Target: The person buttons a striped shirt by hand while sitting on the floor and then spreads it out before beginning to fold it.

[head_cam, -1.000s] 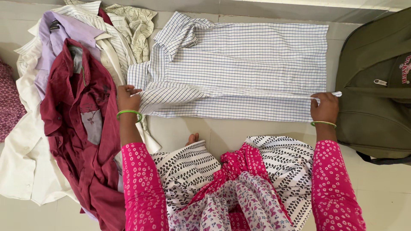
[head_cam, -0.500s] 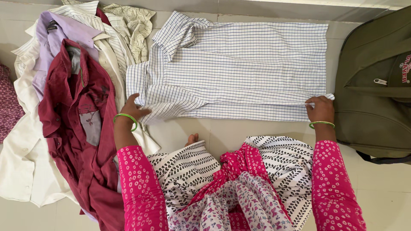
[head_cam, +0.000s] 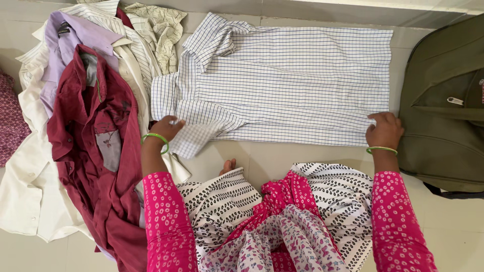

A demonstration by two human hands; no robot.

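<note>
A white shirt with a blue check (head_cam: 292, 80) lies spread on the tiled floor in front of me, its near side folded over. My left hand (head_cam: 166, 128) pinches the shirt's near left corner by the short sleeve. At the near right corner, my right hand (head_cam: 385, 128) presses the hem flat, fingers curled on the cloth. Both wrists wear green bangles and both arms are in pink printed sleeves.
A heap of shirts sits at the left, with a maroon shirt (head_cam: 96, 146) on top and a lilac one (head_cam: 75, 38) behind it. An olive green bag (head_cam: 446, 111) stands close to my right hand. My knees in black-and-white print (head_cam: 227, 196) are just below.
The folded near edge of the checked shirt, held taut and slightly lifted before, now lies flat. Both hands have shifted a little toward me with it, and the view has moved slightly.
</note>
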